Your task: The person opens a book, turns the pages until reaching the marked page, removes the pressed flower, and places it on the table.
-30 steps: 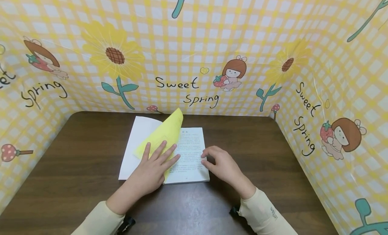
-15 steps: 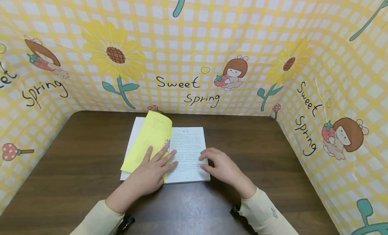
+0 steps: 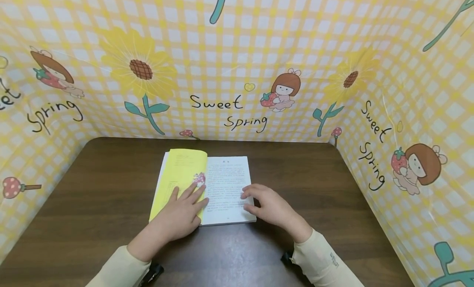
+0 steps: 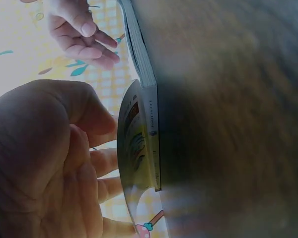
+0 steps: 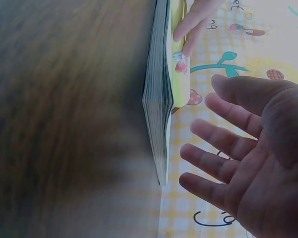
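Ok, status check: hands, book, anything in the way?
Left hand spread on yellow page. Right hand just off white page. Book lying open on table. No obstruction seen.

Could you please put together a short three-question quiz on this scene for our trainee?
1. True or false: the right hand is gripping the book.
2. What colour is the page mainly under the left hand: (a) pink, (b) yellow, (c) green?
3. Which two words are printed, one above the other, on the checked cloth?

Key:
1. False; its fingers hold nothing.
2. (b) yellow.
3. "Sweet Spring".
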Tool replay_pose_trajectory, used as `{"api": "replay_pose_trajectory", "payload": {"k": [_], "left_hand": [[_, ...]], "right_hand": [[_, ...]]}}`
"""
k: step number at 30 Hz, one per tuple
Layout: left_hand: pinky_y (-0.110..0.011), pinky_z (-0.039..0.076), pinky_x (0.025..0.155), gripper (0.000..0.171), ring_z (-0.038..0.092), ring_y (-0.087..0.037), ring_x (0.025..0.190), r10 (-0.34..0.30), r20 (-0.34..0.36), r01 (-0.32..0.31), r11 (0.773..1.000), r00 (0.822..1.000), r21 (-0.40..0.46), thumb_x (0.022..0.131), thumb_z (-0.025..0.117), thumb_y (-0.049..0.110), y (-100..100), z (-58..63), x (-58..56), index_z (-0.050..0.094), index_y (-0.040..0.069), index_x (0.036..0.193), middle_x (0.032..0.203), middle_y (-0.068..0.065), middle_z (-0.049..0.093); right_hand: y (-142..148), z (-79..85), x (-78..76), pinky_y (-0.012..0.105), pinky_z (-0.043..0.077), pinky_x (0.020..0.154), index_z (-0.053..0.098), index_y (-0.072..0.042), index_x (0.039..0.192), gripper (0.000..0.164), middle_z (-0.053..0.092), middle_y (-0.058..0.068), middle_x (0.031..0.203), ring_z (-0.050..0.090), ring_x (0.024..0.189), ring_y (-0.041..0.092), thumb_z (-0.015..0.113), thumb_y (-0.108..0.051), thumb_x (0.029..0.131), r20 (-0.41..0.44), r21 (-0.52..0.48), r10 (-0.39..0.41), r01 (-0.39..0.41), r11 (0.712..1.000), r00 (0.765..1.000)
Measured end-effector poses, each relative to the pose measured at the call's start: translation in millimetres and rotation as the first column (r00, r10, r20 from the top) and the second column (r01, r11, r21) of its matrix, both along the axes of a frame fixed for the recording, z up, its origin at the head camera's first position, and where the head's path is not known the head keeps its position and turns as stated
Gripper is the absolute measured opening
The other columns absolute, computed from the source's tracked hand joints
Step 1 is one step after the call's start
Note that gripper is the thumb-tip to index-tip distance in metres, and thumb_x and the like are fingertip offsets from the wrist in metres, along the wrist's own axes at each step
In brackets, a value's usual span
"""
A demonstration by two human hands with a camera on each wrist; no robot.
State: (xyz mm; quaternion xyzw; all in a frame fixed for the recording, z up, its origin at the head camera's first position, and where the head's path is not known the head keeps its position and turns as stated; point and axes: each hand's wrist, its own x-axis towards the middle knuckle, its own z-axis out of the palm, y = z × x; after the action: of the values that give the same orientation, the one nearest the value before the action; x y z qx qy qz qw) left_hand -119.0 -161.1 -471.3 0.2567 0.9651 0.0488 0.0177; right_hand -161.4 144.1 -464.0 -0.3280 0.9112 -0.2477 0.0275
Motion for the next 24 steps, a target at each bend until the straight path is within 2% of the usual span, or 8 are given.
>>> {"api": "replay_pose_trajectory", "payload": {"k": [7, 11, 17, 24], "left_hand": [[-0.075, 0.027, 0.111, 0.048, 0.031, -0.037, 0.153, 0.04, -0.018, -0.04, 0.998, 0.999, 0.041, 0.099, 0.054, 0.031, 0.5, 0.5, 1.9, 0.061, 0.011, 0.143, 0.162, -0.012, 0.041], [-0.076, 0.028, 0.109, 0.055, 0.032, -0.038, 0.152, 0.056, -0.005, -0.056, 0.998, 0.998, 0.031, 0.1, 0.059, 0.042, 0.6, 0.8, 1.7, 0.059, 0.01, 0.144, 0.161, -0.012, 0.042], [-0.078, 0.03, 0.107, 0.073, 0.032, -0.039, 0.152, 0.084, 0.019, -0.085, 0.996, 0.996, 0.016, 0.095, 0.064, 0.056, 1.0, 1.9, -0.2, 0.053, 0.007, 0.149, 0.162, -0.012, 0.042], [-0.079, 0.03, 0.105, 0.076, 0.032, -0.039, 0.152, 0.096, 0.029, -0.097, 0.995, 0.995, 0.02, 0.093, 0.066, 0.057, 2.1, 1.8, -0.7, 0.053, 0.007, 0.149, 0.162, -0.011, 0.04]], "right_hand": [[2.0, -1.2, 0.0, 0.041, 0.043, 0.113, 0.07, -0.015, 0.128, 0.037, 0.059, 0.002, 0.146, 0.051, 0.14, 0.022, 0.076, -0.029, 0.094, 0.033, 0.028, 0.06, -0.06, 0.998, 0.998], [2.5, -3.0, 0.1, 0.043, 0.041, 0.115, 0.068, -0.015, 0.134, 0.047, 0.055, 0.002, 0.152, 0.047, 0.144, 0.023, 0.078, -0.033, 0.092, 0.05, 0.063, 0.084, -0.088, 0.994, 0.995], [2.7, -6.0, -0.8, 0.044, 0.039, 0.117, 0.068, -0.016, 0.135, 0.055, 0.053, 0.002, 0.154, 0.045, 0.146, 0.023, 0.083, -0.038, 0.087, 0.066, 0.103, 0.086, -0.093, 0.99, 0.994], [3.3, -7.3, -0.2, 0.048, 0.033, 0.121, 0.066, -0.017, 0.136, 0.063, 0.05, 0.001, 0.157, 0.041, 0.149, 0.024, 0.085, -0.045, 0.082, 0.071, 0.151, 0.078, -0.088, 0.985, 0.994]]}}
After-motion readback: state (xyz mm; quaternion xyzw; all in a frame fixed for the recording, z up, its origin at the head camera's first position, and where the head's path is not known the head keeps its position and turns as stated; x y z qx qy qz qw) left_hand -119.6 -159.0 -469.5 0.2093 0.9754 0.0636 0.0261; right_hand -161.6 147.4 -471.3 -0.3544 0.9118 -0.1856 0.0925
